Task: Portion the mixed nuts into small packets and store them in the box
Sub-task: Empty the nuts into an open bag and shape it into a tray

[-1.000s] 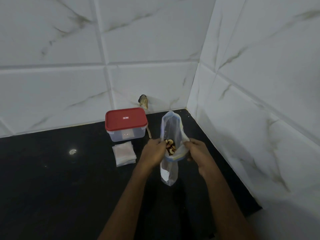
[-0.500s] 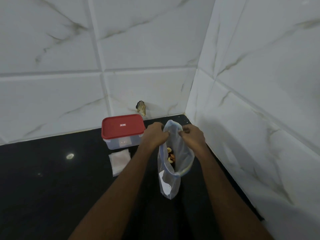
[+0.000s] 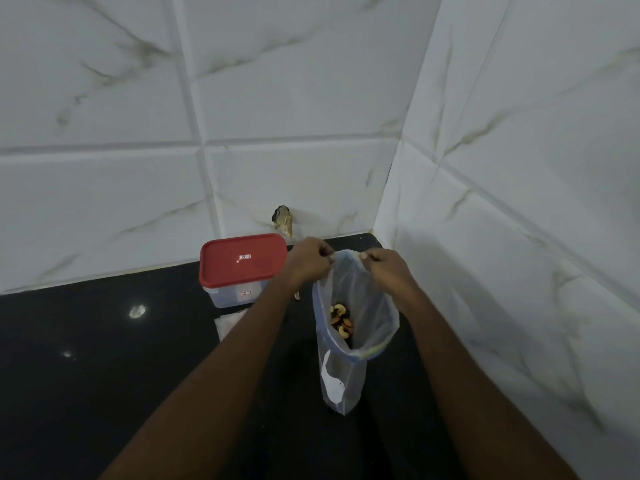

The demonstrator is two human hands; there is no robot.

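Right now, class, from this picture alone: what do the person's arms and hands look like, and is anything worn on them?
The left arm and right arm are bare, with no sleeve in view down to the picture's lower edge. The left hand and right hand wear no gloves. No watch, bracelet or ring shows, though the light is dim.

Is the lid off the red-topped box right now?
No, the red lid sits closed on the box.
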